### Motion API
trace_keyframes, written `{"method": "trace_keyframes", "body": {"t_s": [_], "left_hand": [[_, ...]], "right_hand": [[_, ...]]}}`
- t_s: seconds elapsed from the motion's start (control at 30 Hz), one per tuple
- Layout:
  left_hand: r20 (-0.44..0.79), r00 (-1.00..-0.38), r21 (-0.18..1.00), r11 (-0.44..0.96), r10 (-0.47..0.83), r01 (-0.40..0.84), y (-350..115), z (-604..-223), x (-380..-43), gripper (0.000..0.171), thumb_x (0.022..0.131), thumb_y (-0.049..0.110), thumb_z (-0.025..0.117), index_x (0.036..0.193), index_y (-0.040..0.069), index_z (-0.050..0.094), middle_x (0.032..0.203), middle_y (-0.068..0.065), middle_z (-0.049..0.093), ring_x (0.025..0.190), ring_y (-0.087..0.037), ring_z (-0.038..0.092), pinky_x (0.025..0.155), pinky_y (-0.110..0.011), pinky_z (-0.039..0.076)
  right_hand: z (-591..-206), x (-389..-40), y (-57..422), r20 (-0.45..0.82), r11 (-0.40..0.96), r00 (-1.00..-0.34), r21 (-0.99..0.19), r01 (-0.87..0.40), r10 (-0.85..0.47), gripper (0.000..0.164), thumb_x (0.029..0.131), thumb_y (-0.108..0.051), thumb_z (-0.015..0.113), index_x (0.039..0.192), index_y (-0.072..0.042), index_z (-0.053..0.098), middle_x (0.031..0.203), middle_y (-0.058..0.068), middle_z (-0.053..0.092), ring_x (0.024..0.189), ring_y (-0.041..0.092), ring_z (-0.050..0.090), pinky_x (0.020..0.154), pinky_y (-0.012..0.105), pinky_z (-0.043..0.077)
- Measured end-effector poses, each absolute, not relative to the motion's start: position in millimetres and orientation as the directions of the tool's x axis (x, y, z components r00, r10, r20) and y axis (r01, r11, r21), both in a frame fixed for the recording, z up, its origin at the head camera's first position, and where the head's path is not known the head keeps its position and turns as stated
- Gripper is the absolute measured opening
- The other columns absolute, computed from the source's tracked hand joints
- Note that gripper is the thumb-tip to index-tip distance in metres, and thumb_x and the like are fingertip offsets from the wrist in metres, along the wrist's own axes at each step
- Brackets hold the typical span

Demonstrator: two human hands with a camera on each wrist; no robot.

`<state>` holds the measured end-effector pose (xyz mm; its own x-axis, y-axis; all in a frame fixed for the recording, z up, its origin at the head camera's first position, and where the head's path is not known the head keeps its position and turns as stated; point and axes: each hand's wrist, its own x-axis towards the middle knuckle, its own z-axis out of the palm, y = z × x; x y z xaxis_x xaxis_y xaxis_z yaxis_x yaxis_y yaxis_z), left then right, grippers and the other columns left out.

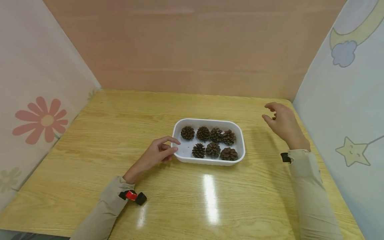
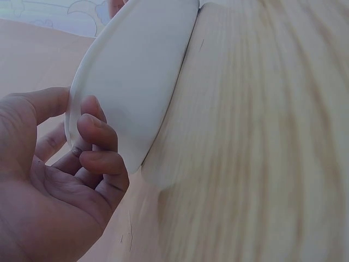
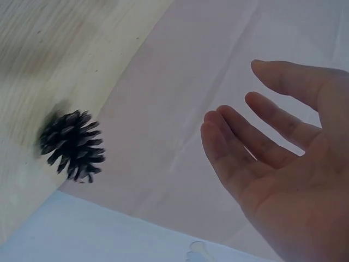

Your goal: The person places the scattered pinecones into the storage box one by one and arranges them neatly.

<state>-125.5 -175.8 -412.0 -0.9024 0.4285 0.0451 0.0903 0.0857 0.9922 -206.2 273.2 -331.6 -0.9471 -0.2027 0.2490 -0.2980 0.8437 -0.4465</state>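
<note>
A white plastic tray stands mid-table with several brown pine cones in two rough rows. At its left end, my left hand grips the rim between thumb and fingers; the left wrist view has the same hand at the tray's outer wall. My right hand is raised over the back right of the table, thumb and fingers spread. A single pine cone lies on the table beyond this hand, apart from the fingers. In the head view, the hand mostly hides that cone.
The wood-grain table meets a tan back panel. White side panels rise on both sides, with a pink flower at left and a yellow star at right. Each sleeve has a dark strap at the wrist.
</note>
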Motion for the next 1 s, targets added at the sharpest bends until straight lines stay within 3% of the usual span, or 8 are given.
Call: {"method": "trace_keyframes", "body": {"t_s": [0.17,0.4,0.7,0.83,1.0], "left_hand": [[0.038,-0.904,0.992,0.09,0.427,0.085,-175.9,-412.0,-124.5,0.028,0.1,0.011,0.062,0.122,-0.005,0.06,0.061,-0.014,0.057,0.048,-0.014,0.047,0.043,-0.027,0.04],[0.028,-0.906,0.99,0.111,0.423,0.082,-176.4,-410.5,-124.5,0.028,0.1,0.013,0.062,0.123,-0.002,0.061,0.062,-0.013,0.056,0.048,-0.014,0.047,0.044,-0.027,0.04],[0.023,-0.907,0.99,0.115,0.42,0.079,-176.1,-409.0,-123.6,0.029,0.1,0.013,0.063,0.123,-0.003,0.061,0.062,-0.018,0.057,0.048,-0.015,0.048,0.044,-0.027,0.041],[0.024,-0.91,0.99,0.115,0.415,0.078,-175.5,-409.3,-122.7,0.028,0.1,0.013,0.063,0.123,-0.003,0.061,0.062,-0.017,0.057,0.048,-0.013,0.048,0.044,-0.026,0.041],[0.03,-0.91,0.99,0.114,0.413,0.084,-175.5,-409.5,-123.6,0.028,0.1,0.013,0.062,0.123,-0.003,0.061,0.062,-0.019,0.056,0.048,-0.013,0.048,0.043,-0.026,0.041]], "right_hand": [[-338.4,-209.8,288.7,0.229,0.851,-0.961,-0.463,-0.249,-0.156,0.044,0.096,-0.008,0.064,0.135,0.008,0.05,0.128,0.035,0.051,0.091,0.046,0.062,0.08,0.058,0.048],[-345.2,-215.1,305.6,0.21,0.873,-0.971,-0.447,-0.196,-0.111,0.049,0.096,-0.008,0.063,0.138,0.011,0.045,0.134,0.038,0.047,0.118,0.054,0.045,0.096,0.065,0.037],[-363.5,-219.9,319.8,0.154,0.898,-0.986,-0.423,-0.123,-0.063,0.054,0.096,-0.013,0.064,0.135,0.017,0.041,0.137,0.045,0.031,0.128,0.063,0.022,0.105,0.07,0.018],[-371.7,-220.7,323.6,0.113,0.9,-0.992,-0.423,-0.104,-0.061,0.052,0.096,-0.013,0.064,0.133,0.017,0.042,0.137,0.047,0.029,0.128,0.065,0.02,0.103,0.072,0.02],[-379.1,-222.0,326.7,0.095,0.901,-0.993,-0.42,-0.108,-0.074,0.045,0.095,-0.009,0.064,0.129,0.017,0.047,0.132,0.047,0.036,0.122,0.066,0.028,0.1,0.073,0.027]]}}
